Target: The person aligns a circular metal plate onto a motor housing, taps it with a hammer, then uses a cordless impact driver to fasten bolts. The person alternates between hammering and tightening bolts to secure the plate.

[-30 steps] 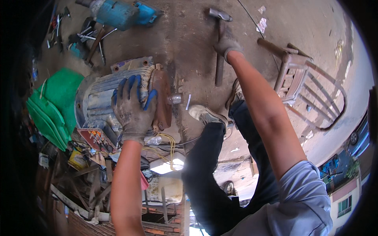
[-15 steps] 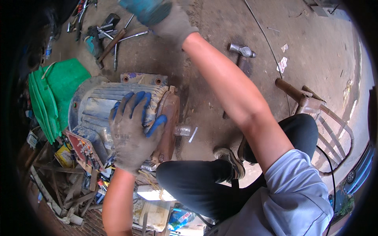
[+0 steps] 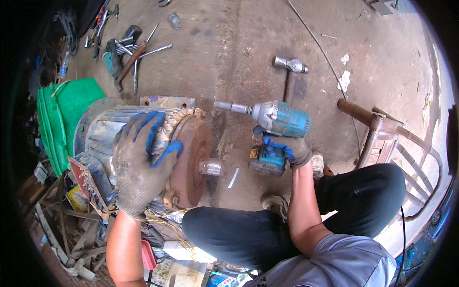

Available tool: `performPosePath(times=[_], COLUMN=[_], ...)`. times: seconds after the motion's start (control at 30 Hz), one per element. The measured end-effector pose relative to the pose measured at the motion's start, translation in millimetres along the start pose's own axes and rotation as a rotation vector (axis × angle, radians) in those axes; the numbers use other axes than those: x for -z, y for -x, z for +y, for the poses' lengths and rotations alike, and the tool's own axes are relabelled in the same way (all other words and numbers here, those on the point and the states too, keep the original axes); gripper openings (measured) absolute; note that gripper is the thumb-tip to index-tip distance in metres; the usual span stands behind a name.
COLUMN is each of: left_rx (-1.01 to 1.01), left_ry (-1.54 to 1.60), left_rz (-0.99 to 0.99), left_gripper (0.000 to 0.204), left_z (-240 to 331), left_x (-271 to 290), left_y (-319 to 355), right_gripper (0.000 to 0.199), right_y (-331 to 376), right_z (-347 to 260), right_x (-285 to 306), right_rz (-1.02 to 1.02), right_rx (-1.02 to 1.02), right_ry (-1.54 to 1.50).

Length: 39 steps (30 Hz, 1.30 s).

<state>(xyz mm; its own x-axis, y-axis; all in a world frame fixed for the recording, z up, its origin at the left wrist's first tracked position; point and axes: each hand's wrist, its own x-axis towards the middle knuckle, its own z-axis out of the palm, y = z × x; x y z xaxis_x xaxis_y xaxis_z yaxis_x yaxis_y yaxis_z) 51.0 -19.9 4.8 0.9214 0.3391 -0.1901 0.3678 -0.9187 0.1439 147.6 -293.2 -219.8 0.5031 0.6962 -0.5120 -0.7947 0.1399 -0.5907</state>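
Observation:
My left hand (image 3: 139, 165), in a grey glove with blue fingertips, lies with fingers spread on top of a worn, finned electric motor (image 3: 125, 114). The motor rests on its side, with its rusty round end cover (image 3: 193, 155) and short metal shaft (image 3: 211, 167) facing right. My right hand (image 3: 298, 151), gloved alike, is closed round the handle of a teal cordless impact wrench (image 3: 291, 120). A long socket (image 3: 232, 107) on the wrench points left toward the motor's end, apart from it. On the motor's near side, a terminal box (image 3: 85, 179) shows its contacts.
Beyond the wrench a ball-peen hammer (image 3: 289, 86) lies on the floor. Sockets, bars and a wooden-handled hammer (image 3: 131, 66) are heaped at the far left. A green sack (image 3: 71, 107) sits left of the motor; scrap wood (image 3: 71, 229) lies near left. At right stands a bamboo chair (image 3: 375, 126).
My right hand has brought the impact wrench back from the far edge to right of the motor's end. My left hand remains on the motor; the view has shifted slightly.

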Motion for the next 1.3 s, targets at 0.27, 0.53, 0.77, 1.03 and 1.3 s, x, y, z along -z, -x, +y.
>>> performPosePath(times=[0.27, 0.53, 0.77, 1.03, 1.3], left_rx=[0.064, 0.060, 0.069, 0.079, 0.051], left_ry=[0.073, 0.097, 0.122, 0.120, 0.077], left_rz=[-0.017, -0.009, -0.027, -0.021, -0.016], left_gripper=[0.053, 0.051, 0.051, 0.052, 0.052], left_z=[2.9, -1.4, 0.5, -1.0, -2.9], left_x=[-3.6, -6.2, -4.5, -5.5, -5.5], left_y=[0.3, 1.9, 0.3, 0.7, 1.8], right_gripper=[0.037, 0.031, 0.030, 0.030, 0.033], right_y=[0.0, -3.9, -12.8, -14.9, -18.9], right_z=[38.2, 37.8, 31.9, 41.0, 44.0], right_x=[-9.9, -22.8, -15.8, -9.0, -5.7], right_rz=[-0.042, -0.069, -0.047, -0.053, -0.103], right_rx=[-0.216, -0.338, -0.320, -0.271, -0.244], right_ry=[-0.193, -0.304, -0.173, -0.138, -0.099])
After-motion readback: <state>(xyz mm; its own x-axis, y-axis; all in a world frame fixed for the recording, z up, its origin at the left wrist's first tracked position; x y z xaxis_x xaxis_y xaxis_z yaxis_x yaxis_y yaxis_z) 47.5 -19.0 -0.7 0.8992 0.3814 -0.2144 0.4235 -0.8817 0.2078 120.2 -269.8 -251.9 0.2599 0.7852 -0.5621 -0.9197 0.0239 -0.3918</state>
